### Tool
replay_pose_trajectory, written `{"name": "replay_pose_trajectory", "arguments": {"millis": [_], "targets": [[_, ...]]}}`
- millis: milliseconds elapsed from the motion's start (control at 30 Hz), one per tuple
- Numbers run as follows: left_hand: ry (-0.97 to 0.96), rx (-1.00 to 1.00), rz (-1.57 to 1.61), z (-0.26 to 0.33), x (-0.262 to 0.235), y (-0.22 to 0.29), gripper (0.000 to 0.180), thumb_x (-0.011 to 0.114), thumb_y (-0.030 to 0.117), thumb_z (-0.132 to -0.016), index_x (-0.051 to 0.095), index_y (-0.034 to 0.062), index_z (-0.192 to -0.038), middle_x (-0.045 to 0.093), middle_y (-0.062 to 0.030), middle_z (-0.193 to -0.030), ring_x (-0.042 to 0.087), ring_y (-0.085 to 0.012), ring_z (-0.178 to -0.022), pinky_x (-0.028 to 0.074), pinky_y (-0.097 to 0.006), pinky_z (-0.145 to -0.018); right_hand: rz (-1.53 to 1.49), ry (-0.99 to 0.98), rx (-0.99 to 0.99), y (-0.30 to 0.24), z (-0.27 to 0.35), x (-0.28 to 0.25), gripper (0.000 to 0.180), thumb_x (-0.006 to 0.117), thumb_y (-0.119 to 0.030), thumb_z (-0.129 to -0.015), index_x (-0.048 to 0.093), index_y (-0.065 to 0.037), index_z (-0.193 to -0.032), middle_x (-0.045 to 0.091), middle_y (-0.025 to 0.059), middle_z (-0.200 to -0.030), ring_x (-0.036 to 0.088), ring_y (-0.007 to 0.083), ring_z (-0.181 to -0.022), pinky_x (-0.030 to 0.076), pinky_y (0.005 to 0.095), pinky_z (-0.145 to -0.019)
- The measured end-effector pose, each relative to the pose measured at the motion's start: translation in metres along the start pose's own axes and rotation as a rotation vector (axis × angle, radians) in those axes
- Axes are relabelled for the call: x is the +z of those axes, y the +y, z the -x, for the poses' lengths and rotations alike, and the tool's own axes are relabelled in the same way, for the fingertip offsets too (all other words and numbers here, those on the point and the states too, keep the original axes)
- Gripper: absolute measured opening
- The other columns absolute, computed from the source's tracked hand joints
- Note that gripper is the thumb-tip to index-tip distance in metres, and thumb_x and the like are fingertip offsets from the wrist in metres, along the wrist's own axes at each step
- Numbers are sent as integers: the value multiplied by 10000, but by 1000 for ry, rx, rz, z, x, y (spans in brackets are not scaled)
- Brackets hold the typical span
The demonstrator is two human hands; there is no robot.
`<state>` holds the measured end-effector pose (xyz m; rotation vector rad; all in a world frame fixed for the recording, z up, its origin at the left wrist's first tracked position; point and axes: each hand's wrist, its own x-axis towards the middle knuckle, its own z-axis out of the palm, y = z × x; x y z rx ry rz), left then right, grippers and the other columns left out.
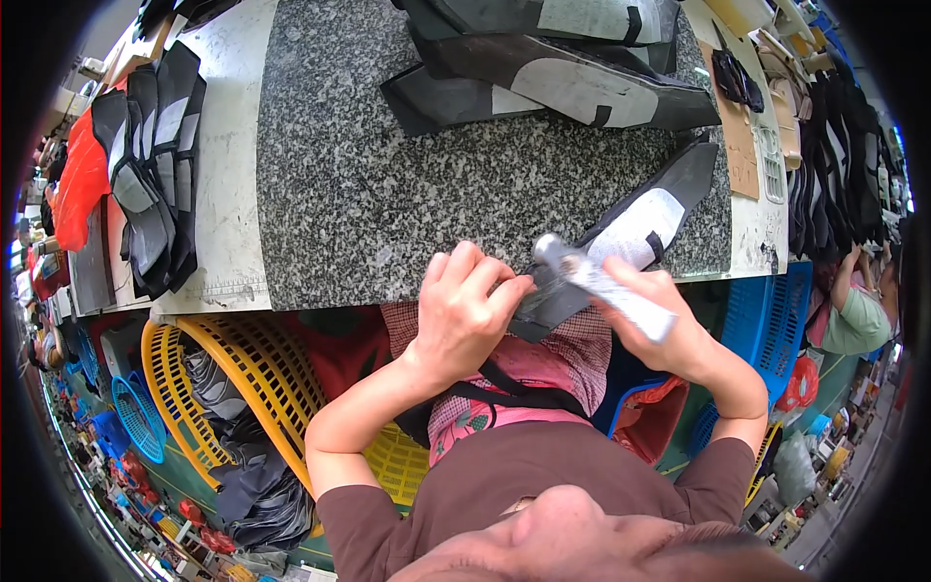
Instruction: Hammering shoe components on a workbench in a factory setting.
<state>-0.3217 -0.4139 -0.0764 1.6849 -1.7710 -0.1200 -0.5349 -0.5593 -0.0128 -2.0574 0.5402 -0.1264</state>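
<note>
My right hand (655, 320) is closed round a hammer (618, 294), slightly blurred, its metal head over the near end of a black leather-like piece (690, 173). That piece carries a pale grey patch and a small black tab. It lies slantwise on the speckled stone slab (388, 213), its near end overhanging the front edge. My left hand (465, 306) pinches the near end of the same piece, left of the hammer head. Its fingers are curled, and their tips partly hide the piece's edge.
More black pieces with grey patches (592, 87) are piled at the slab's far side. Another stack (160, 165) lies left, beside red material (82, 184). Below the table are a yellow basket (252, 378) holding dark pieces and a blue crate (766, 315). Another person (858, 315) is at right.
</note>
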Motion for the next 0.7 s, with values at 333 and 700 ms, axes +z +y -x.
{"name": "replay_pose_trajectory", "arguments": {"millis": [333,700], "targets": [[62,26,-146,5,5,7,237,840,181,-803,768,80,-1005,606,16,-807,560,-202,-786,385,-372,-666,68,6,34,3,-3,-5,200,684,-41,-895,567,-12,-1055,633,238,-801,659,474,-809,511,492,-657],[-35,224,-282,4,1,8,275,695,114,-795,744,-50,-1011,590,-46,-879,576,-218,-882,422,-341,-691,93,-98,33,10,-1,4,252,700,-37,-945,584,21,-1161,665,186,-817,712,374,-720,530,402,-653]]}}
